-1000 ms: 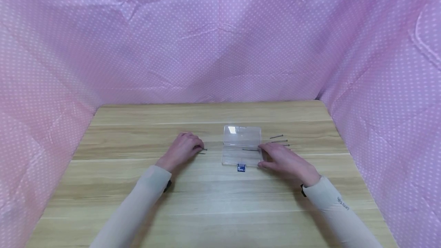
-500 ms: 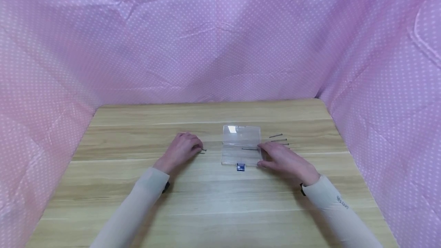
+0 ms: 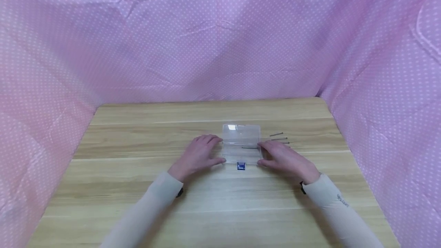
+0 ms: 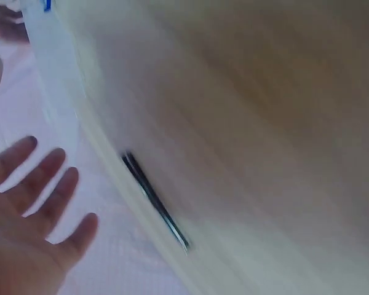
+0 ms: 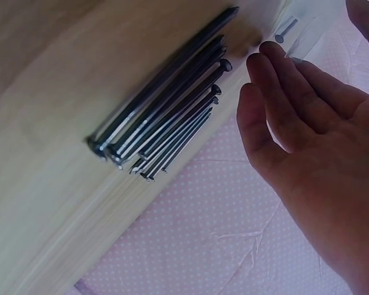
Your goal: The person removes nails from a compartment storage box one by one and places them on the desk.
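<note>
A clear plastic box (image 3: 241, 134) lies with its lid folded back and its blue latch (image 3: 241, 166) facing me. Inside its base is one nail (image 3: 249, 147). My right hand (image 3: 287, 160) holds the box at its right side, fingers by the hinge and thumb at the front corner. At the left side, my left hand (image 3: 198, 157) has its fingers and thumb spread beside the box; whether they touch it I cannot tell. In the left wrist view those fingers (image 4: 49, 184) look extended and hold nothing.
Several nails (image 5: 166, 92) of different sizes lie side by side on the table right of the box, partly behind my right hand in the head view. A dark nail-like piece (image 4: 155, 200), blurred, lies near my left hand. Pink dotted cloth (image 3: 220, 41) surrounds the wooden table (image 3: 220, 217).
My left hand has moved right, from beside the small nails on the left to the box's left side, and its fingers have spread. The right hand and box have stayed in place.
</note>
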Demonstrator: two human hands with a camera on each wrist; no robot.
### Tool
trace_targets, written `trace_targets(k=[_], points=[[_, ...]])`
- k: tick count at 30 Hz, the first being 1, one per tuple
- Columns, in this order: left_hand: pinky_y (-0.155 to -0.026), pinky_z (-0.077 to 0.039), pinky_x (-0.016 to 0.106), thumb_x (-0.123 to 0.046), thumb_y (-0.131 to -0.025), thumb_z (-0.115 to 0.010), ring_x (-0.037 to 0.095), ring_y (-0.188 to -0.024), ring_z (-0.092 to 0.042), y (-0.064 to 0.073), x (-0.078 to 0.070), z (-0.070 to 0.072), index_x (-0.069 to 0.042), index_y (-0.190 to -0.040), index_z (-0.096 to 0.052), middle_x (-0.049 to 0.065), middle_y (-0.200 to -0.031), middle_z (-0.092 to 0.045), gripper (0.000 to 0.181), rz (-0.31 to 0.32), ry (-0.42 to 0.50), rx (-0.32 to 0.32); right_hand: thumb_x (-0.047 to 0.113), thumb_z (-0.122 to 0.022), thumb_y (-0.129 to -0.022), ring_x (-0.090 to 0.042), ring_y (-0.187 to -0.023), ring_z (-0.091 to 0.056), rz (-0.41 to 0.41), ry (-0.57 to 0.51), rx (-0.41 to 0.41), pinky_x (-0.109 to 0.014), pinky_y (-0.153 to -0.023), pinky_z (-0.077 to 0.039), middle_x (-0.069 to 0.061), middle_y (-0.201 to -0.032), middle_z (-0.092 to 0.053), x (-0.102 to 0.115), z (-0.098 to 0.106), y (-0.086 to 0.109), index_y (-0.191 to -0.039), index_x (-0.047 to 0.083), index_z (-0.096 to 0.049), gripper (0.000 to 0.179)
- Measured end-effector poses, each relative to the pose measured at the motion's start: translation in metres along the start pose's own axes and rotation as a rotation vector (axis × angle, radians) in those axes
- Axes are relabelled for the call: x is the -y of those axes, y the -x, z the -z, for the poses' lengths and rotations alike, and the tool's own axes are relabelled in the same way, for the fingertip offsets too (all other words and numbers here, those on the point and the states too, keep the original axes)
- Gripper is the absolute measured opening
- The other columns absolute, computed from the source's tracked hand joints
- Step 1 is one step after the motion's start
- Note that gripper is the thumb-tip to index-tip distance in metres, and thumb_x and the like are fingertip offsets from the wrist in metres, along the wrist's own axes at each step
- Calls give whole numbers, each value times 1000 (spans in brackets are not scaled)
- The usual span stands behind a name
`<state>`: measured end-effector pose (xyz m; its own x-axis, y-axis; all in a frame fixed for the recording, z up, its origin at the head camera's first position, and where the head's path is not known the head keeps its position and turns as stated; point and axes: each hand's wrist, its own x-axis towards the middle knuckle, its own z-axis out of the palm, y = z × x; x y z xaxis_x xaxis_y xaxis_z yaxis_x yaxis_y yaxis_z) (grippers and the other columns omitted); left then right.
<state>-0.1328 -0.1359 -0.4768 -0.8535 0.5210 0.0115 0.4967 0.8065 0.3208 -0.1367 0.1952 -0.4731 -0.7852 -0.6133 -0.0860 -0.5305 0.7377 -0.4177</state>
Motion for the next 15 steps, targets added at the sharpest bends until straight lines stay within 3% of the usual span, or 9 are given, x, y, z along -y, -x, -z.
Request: trace_targets(k=[3, 6, 12, 15], points=[[-116, -38, 53, -67, -85, -74, 32, -137, -50, -2, -10, -5, -9, -150, -52, 11, -147, -55, 89, 44, 25, 47, 37, -76, -96, -32, -122, -62, -9, -3, 10, -52, -105, -50, -15, -130, -66, 1, 0, -1, -140, -3, -57, 63], [-114, -41, 51, -69, -82, -76, 30, -131, -53, -4, -16, -11, -8, -151, -51, 11, -143, -56, 95, 74, 33, 54, 36, -76, -95, -33, -123, -61, -12, -6, 17, -52, -106, -49, -16, -132, -65, 2, 1, -1, -142, -3, -56, 63], [-103, -48, 44, -65, -82, -79, 26, -112, -58, -5, -20, -17, -9, -145, -58, 10, -127, -63, 87, 103, 33, 44, 35, -76, -95, -35, -128, -59, -13, -15, 23, -54, -109, -46, -18, -136, -63, 2, 1, -1, -144, -2, -55, 64], [-106, -47, 45, -60, -84, -80, 27, -115, -58, -5, -22, -19, -9, -142, -61, 10, -128, -65, 80, 109, 49, 47, 36, -76, -95, -35, -130, -58, -19, -30, 26, -54, -110, -45, -18, -139, -62, 3, 2, 0, -145, -2, -55, 66]])
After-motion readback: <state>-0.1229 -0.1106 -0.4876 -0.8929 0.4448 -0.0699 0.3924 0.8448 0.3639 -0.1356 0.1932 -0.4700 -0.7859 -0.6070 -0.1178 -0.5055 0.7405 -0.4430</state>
